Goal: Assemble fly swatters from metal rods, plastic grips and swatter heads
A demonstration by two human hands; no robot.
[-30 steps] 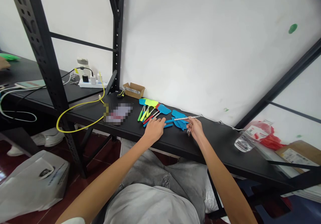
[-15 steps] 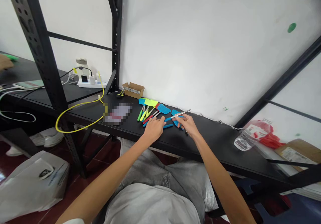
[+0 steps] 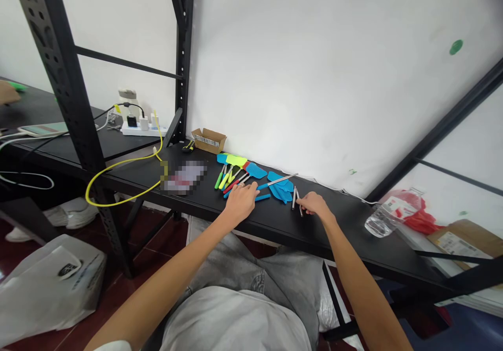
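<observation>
Several small fly swatters with blue, green and red heads [image 3: 251, 172] lie on the black shelf [image 3: 353, 230] against the white wall. My left hand [image 3: 241, 201] rests on the blue handles near the shelf's front edge. A silver rod [image 3: 280, 179] lies across the blue swatter heads [image 3: 281, 189]. My right hand [image 3: 315, 204] pinches one of two thin metal rods [image 3: 297, 200] lying on the shelf just right of the blue heads.
A small cardboard box [image 3: 208, 140] stands at the wall. A yellow cable [image 3: 118, 170] runs to a power strip [image 3: 141, 128] on the left shelf. A crumpled plastic bottle [image 3: 379, 224] lies at right. A white bag [image 3: 47, 288] sits on the floor.
My right hand laid the silver rod down across the blue swatter heads, then moved right and down to the thin rods on the shelf. My left hand stayed put.
</observation>
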